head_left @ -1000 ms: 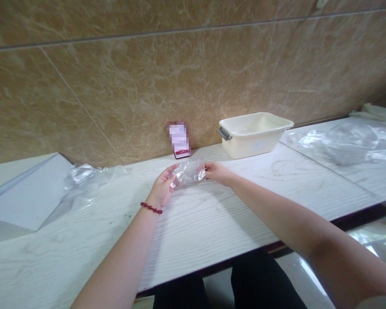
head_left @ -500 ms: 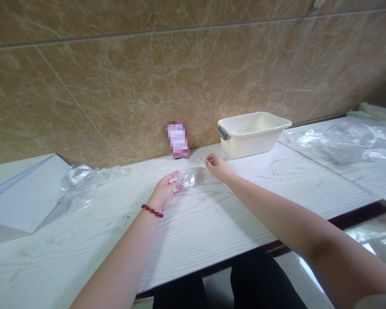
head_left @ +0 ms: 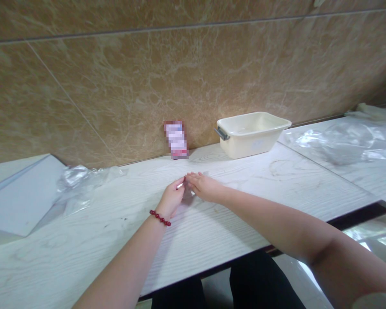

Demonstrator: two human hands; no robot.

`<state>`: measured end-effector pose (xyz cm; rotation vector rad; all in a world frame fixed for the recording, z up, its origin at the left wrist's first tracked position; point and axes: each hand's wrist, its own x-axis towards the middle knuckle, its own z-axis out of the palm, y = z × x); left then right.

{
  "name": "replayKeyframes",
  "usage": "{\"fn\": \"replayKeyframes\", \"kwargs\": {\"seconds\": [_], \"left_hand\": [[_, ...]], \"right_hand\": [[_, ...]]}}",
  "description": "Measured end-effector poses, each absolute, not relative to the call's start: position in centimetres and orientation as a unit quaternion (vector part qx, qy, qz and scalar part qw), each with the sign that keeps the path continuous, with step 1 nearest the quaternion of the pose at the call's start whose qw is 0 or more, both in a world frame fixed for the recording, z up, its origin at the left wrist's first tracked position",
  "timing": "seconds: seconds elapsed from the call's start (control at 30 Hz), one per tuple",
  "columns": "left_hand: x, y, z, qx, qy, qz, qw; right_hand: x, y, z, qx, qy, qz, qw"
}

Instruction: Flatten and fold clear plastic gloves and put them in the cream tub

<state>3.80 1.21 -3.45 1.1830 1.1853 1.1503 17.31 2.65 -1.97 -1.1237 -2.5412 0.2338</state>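
Observation:
My left hand (head_left: 173,200), with a red bead bracelet at the wrist, and my right hand (head_left: 203,187) meet over a small clear plastic bag (head_left: 189,193) on the white wood-grain table (head_left: 212,223). The bag is mostly hidden between them. My left fingers pinch its near-left edge. My right hand lies flat on top of it, fingers stretched toward the left hand. A little white shows at the left fingertips.
A cream plastic tub (head_left: 251,133) with a grey handle stands at the back against the marble wall. A small red and white pack (head_left: 176,140) leans on the wall. Crumpled clear plastic lies at the left (head_left: 80,182) and on the right table (head_left: 344,138).
The hands held the bag stretched between them, then the right hand let go and lifted away. Now both hands have come nearer and together, with the right palm down on the bag.

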Motion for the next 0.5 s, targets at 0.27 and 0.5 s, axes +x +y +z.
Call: {"fn": "replayKeyframes", "kwargs": {"seconds": [0.27, 0.5], "left_hand": [[3.49, 1.21, -3.28, 0.494, 0.520, 0.469, 0.515], [3.41, 1.09, -3.03, 0.485, 0.572, 0.455, 0.480]], "right_hand": [[18.01, 2.43, -2.59, -0.385, -0.915, 0.039, 0.108], [18.30, 2.01, -2.48, -0.407, -0.908, 0.017, 0.093]]}}
